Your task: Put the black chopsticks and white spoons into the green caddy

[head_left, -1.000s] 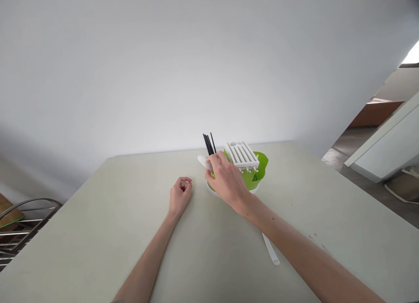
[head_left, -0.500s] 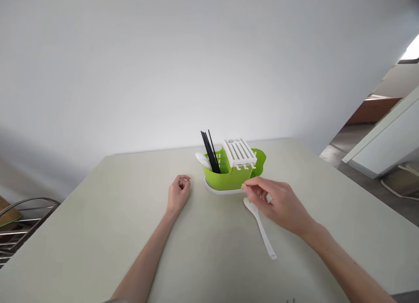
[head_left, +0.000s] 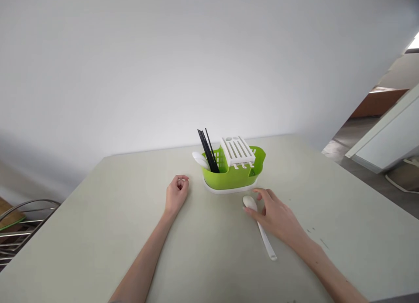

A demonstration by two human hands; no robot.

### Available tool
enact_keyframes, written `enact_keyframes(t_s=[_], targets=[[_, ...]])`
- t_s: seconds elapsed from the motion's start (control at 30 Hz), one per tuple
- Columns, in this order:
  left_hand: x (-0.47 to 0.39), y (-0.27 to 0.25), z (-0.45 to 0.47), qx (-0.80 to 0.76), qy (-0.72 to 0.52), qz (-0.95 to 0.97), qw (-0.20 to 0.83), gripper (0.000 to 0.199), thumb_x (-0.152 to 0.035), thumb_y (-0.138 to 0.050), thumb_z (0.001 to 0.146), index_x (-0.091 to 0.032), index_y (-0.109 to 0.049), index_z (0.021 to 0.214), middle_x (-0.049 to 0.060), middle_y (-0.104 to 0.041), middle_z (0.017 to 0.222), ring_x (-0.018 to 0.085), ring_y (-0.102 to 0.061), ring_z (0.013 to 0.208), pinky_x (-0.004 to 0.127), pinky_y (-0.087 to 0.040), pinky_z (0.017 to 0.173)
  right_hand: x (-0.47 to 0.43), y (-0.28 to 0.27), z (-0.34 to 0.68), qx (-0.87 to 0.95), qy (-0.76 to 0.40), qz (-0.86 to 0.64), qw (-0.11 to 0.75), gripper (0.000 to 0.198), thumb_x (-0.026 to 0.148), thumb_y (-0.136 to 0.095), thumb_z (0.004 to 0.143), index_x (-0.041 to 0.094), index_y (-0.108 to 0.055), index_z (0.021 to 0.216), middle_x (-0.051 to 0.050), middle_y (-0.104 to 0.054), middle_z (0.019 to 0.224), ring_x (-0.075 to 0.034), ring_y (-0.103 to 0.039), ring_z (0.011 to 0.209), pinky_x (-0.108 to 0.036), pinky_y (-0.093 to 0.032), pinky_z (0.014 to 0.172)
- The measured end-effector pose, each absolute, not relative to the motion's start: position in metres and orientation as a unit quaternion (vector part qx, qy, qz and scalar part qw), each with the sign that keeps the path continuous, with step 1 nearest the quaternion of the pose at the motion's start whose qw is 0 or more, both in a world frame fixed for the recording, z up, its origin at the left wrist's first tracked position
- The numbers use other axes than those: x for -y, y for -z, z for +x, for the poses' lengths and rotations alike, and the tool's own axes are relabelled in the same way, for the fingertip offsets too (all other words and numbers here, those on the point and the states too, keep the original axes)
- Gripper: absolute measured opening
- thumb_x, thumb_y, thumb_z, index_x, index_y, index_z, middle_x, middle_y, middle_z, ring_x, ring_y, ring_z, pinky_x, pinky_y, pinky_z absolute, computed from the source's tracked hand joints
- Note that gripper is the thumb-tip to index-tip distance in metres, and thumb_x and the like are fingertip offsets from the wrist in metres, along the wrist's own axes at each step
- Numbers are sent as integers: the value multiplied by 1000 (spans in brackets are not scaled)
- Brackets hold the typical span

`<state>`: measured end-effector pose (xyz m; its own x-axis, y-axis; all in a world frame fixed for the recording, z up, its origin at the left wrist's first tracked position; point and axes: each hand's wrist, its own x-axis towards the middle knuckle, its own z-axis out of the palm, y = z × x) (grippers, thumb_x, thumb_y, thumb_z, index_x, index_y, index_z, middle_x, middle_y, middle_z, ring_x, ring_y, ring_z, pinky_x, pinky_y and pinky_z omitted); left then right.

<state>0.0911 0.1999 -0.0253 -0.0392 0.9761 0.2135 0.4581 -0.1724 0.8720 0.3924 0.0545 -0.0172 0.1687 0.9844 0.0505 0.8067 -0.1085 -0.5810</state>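
Observation:
A white long-handled spoon (head_left: 250,202) lies on the table, its bowl toward the wall and its handle toward me. Over it reaches my right hand (head_left: 279,216), open, thumb and fingers apart on either side near the bowl; whether it touches the spoon I cannot tell. My left hand (head_left: 176,195) rests on the table to the left, fingers curled closed with nothing visible in them. Between and beyond the hands stands a green utensil holder (head_left: 225,181). Black chopsticks (head_left: 207,152) and white spoons (head_left: 200,159) lean in its left compartment.
A white slotted rack (head_left: 238,151) with small hooks tops the holder's middle. The pale table (head_left: 108,216) meets a plain wall (head_left: 196,67) behind. Metal rails (head_left: 22,233) stand off its left edge, a white panel (head_left: 386,133) off the right.
My right hand has come down and spread from a pinch, its thumb and fingers now around the spoon's upper part. The left hand keeps its pose. The view has shifted slightly.

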Motion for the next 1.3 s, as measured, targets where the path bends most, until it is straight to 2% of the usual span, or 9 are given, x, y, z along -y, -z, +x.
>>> enact_keyframes(t_s=[0.1, 0.2, 0.33, 0.53, 0.67, 0.8, 0.97, 1.13, 1.3], targets=[[-200, 25, 91, -570, -437, 629, 297, 16, -35, -59, 84, -22, -64, 91, -8, -40, 57, 13, -39, 53, 26, -33, 57, -52, 23, 385, 635, -155, -731, 196, 45, 47, -56, 96, 24, -55, 135, -9, -71, 111, -27, -72, 79, -33, -44, 62], [-200, 25, 92, -572, -432, 631, 297, 16, -35, -57, 84, -22, -63, 92, -8, -39, 57, 14, -39, 54, 26, -32, 58, -51, 27, 376, 654, -132, -725, 171, 36, 39, -48, 101, 21, -58, 130, -10, -75, 102, -29, -73, 80, -34, -41, 62], [-199, 24, 92, -576, -430, 629, 299, 16, -35, -57, 84, -22, -63, 91, -8, -40, 57, 14, -38, 54, 27, -32, 58, -48, 25, 366, 667, -144, -709, 177, 31, 33, -38, 104, 21, -62, 121, -11, -77, 104, -28, -72, 77, -34, -39, 61], [-197, 23, 93, -568, -432, 638, 288, 15, -34, -56, 85, -22, -63, 91, -8, -40, 57, 14, -39, 54, 27, -33, 58, -38, 3, 355, 654, -294, -642, 270, 41, 48, -32, 108, 25, -55, 83, -2, -65, 71, -19, -58, 58, -30, -39, 54], [-190, 17, 97, -538, -455, 659, 264, 14, -34, -56, 89, -22, -62, 92, -8, -37, 59, 13, -38, 55, 26, -33, 57, -28, -13, 353, 597, -411, -609, 323, 48, 59, -36, 107, 26, -46, 74, 4, -55, 62, -14, -48, 46, -26, -37, 48], [-161, -6, 113, -479, -433, 707, 287, 20, -39, -58, 94, -22, -64, 103, -7, -43, 60, 13, -40, 56, 25, -34, 57, -20, -21, 356, 579, -429, -602, 344, 50, 62, -38, 106, 25, -47, 73, 3, -55, 64, -12, -45, 45, -26, -35, 48], [-111, -38, 145, -413, -293, 790, 345, 36, -49, -65, 92, -25, -71, 117, -4, -57, 60, 15, -48, 52, 28, -38, 55, -17, -26, 354, 620, -376, -590, 353, 47, 55, -39, 107, 24, -50, 73, 2, -57, 62, -14, -48, 50, -27, -32, 50], [-92, -56, 159, -391, -218, 847, 288, 29, -48, -58, 98, -31, -80, 99, 4, -75, 77, 18, -57, 56, 31, -42, 59, -15, -30, 352, 636, -413, -547, 355, 42, 51, -37, 109, 24, -56, 82, 2, -64, 69, -13, -49, 50, -26, -35, 51], [-100, -87, 130, -428, -265, 842, 191, 33, -45, -54, 101, -25, -80, 99, 4, -80, 90, 16, -64, 66, 26, -48, 62, -10, -16, 371, 637, -469, -504, 348, 41, 57, -43, 107, 23, -62, 92, 2, -66, 74, -13, -56, 55, -25, -42, 57]])
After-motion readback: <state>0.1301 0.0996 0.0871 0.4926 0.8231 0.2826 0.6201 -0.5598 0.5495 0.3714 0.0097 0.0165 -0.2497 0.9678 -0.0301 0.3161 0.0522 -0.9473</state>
